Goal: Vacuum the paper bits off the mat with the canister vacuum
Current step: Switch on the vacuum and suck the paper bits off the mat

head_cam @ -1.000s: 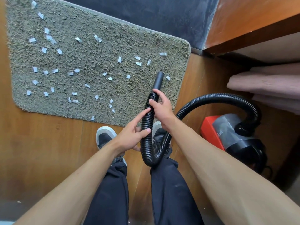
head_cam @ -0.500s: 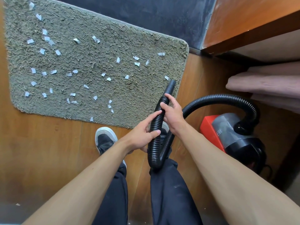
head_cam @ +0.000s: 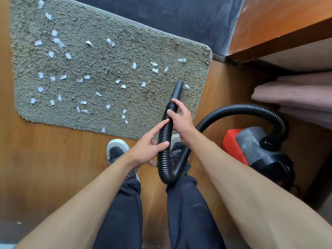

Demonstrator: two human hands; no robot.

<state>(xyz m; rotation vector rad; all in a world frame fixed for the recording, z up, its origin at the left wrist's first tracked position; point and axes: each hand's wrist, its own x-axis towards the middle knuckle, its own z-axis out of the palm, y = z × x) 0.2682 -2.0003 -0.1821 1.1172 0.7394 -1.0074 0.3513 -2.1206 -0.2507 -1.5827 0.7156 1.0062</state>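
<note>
A grey-green shaggy mat [head_cam: 111, 56] lies on the wooden floor, strewn with several white paper bits [head_cam: 79, 80]. A black ribbed vacuum hose [head_cam: 166, 141] loops up from a red and grey canister vacuum [head_cam: 251, 146] at the right. My right hand [head_cam: 181, 119] grips the hose just below its smooth nozzle [head_cam: 177, 89], which hovers over the mat's right part beside one paper bit [head_cam: 187, 86]. My left hand [head_cam: 149, 146] holds the hose lower down, index finger stretched along it and thumb on its front.
My two shoes [head_cam: 116, 151] stand on the wooden floor [head_cam: 45, 159] just in front of the mat. A dark wall [head_cam: 170, 13] runs behind the mat. A wooden bed frame [head_cam: 280, 33] and pink folded bedding [head_cam: 294, 94] fill the right side.
The nozzle swung right half a second ago and has come back left, further over the mat. Both hands kept their hold on the hose.
</note>
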